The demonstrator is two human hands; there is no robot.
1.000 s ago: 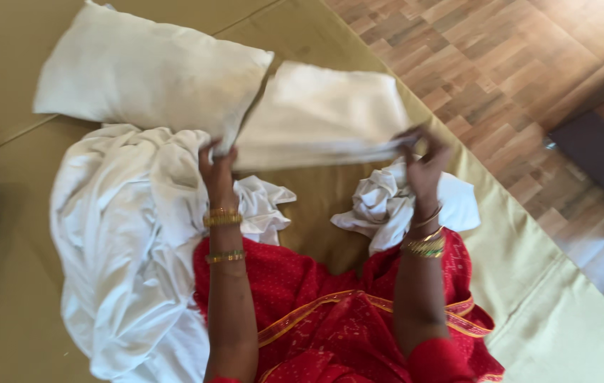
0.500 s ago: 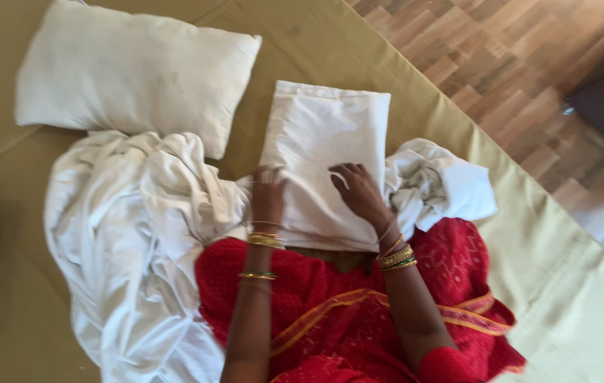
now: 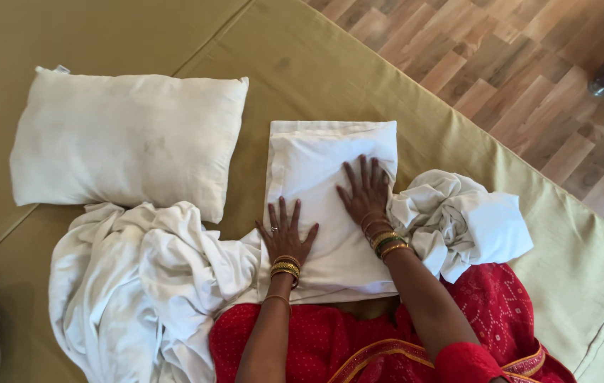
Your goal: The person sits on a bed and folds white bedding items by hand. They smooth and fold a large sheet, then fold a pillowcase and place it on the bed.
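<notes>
A bed point(image 3: 302, 64) covered in an olive-green sheet fills the view, with wood-patterned floor point(image 3: 500, 64) beyond its right edge. Nearest, a folded white pillowcase point(image 3: 316, 152) lies flat on the bed in front of the person's red lap. The left hand point(image 3: 285, 236) rests on its lower left part, fingers point(image 3: 273, 216) spread wide and pressed flat (holding nothing). The right hand point(image 3: 366, 190) lies palm-down near its middle, also splayed. A crumpled white sheet point(image 3: 139, 284) lies to the left, a bunched white cloth point(image 3: 465, 223) to the right. Farther off lies a bare white pillow point(image 3: 128, 138).
</notes>
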